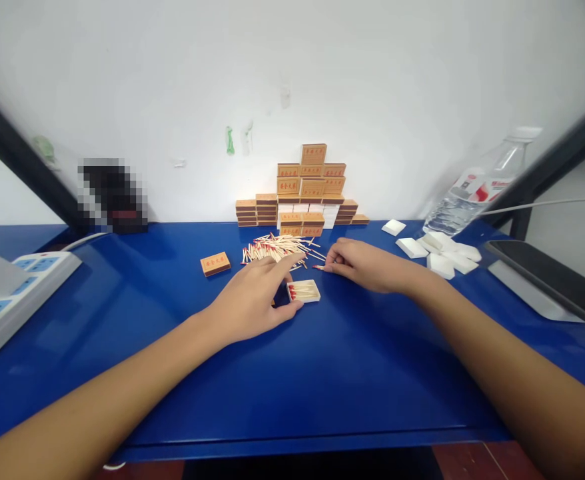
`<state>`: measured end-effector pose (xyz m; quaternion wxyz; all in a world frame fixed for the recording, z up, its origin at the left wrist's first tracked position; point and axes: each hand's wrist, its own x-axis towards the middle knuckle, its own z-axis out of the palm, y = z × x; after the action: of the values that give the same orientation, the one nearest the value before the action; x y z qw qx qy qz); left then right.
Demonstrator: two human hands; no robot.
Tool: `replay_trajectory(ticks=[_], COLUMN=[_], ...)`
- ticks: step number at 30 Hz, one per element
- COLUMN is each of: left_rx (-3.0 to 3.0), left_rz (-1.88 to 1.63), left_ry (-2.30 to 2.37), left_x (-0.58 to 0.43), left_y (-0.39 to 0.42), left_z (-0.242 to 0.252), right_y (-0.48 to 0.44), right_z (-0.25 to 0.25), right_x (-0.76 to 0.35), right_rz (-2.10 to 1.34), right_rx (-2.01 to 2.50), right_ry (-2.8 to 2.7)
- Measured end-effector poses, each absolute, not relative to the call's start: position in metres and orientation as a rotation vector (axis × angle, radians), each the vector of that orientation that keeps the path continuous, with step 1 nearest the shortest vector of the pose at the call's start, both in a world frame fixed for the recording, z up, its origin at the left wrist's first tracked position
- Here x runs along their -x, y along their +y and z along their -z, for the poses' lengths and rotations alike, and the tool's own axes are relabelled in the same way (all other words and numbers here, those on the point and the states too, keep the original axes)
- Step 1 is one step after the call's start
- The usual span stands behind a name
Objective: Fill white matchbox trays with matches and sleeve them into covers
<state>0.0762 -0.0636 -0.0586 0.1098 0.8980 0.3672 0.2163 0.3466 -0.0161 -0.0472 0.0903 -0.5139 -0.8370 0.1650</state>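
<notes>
My left hand is closed around a small matchbox tray, its thumb at the near edge. The white tray lies open side up on the blue table, with several red-headed matches inside. To its right, my right hand is pinched on matches whose red heads point left; how many it holds I cannot tell. Just behind my hands lies a loose heap of matches. A closed orange matchbox rests to the left of the heap.
Stacked matchboxes stand against the white wall. Several white pieces lie at the right, near a tilted plastic bottle and a phone on a white support. A power strip is at the left of the blue table.
</notes>
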Motion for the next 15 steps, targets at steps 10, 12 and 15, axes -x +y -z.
replay_trajectory(ticks=[10, 12, 15], left_rx=[-2.620, -2.627, -2.629], left_rz=[-0.626, -0.627, -0.630], left_ry=[1.076, 1.070, 1.077], left_x=[-0.0775, -0.0774, -0.0771], left_y=[-0.0631, -0.0630, -0.0626], left_z=[0.0576, 0.0570, 0.0569], right_y=[-0.0196, -0.0212, -0.0247], right_z=[0.0457, 0.0446, 0.0400], right_x=[-0.3474, -0.3486, -0.3488], right_rz=[-0.566, -0.564, -0.559], right_rx=[1.533, 1.526, 1.521], right_ry=[-2.539, -2.537, -2.524])
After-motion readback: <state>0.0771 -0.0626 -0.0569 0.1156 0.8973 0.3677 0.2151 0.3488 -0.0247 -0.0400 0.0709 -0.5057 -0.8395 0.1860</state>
